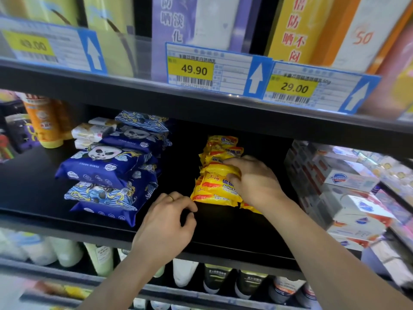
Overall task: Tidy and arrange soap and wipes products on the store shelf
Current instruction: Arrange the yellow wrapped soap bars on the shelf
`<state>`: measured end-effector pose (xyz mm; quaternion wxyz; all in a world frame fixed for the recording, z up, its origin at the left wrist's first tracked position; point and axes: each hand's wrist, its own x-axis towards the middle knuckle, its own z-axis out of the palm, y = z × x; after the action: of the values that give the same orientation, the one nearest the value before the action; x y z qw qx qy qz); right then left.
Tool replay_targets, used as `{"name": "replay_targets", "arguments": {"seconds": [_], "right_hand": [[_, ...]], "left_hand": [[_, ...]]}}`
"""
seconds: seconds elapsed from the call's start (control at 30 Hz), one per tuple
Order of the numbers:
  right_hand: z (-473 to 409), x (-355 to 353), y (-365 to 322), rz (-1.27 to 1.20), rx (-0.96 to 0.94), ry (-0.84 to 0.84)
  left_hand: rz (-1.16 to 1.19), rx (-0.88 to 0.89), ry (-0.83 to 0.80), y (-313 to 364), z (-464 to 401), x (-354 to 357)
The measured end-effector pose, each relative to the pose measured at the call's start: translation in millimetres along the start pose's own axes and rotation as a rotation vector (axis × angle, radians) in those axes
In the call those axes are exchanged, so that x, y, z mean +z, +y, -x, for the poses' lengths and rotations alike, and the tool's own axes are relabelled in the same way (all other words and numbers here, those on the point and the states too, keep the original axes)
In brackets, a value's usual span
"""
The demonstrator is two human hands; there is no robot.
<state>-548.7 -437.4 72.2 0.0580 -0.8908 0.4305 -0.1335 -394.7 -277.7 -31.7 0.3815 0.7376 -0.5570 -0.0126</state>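
On the black middle shelf (223, 233) the yellow sulfur soap packets (214, 189) sit in a loose stack toward the centre-right; about five or six can be made out, the rear ones partly hidden, so the exact count cannot be told. The right hand (252, 180) lies on top of the front of this stack, fingers curled over the upper packets and gripping them. The left hand (172, 218), with one ring on a finger, hovers just left of the stack's lower front corner, fingers loosely curled and holding nothing; whether a fingertip touches the bottom packet cannot be told. The two hands are near each other but apart. To the left, well apart from the soap, stand the blue panda-print wipes packs (107, 166): four in the front pile, with at least two more stacked behind. Behind and left of these lie two or three small white soap bars (89, 133), and further left one orange bottle (44, 121) stands upright. At the right end of the shelf white boxed soaps (348, 177) with red and blue marks are stacked in several layers, too blurred to count. On the rail of the shelf above hang three price tags: a blurred one (31, 45) at left, one reading 49.90 (194, 69) in the middle and one reading 29.00 (293, 87) at right, each with a white arrow pointing up. Tall product boxes (201, 21) stand above them. Below, rows of white and dark bottles (214, 280) line the lower shelf.
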Motion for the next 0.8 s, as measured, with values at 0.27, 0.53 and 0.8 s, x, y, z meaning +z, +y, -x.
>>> {"name": "replay_targets", "arguments": {"seconds": [0.27, 0.53, 0.8], "right_hand": [[62, 18, -1, -0.201, -0.255, 0.356], [103, 48, -5, -0.317, -0.384, 0.440], [100, 45, -5, -1.161, 0.264, -0.002]], "left_hand": [[0.443, -0.166, -0.010, 14, -3, -18], [0.882, -0.284, -0.204, 28, -12, -16], [0.921, -0.236, -0.220, 21, -6, -20]]}}
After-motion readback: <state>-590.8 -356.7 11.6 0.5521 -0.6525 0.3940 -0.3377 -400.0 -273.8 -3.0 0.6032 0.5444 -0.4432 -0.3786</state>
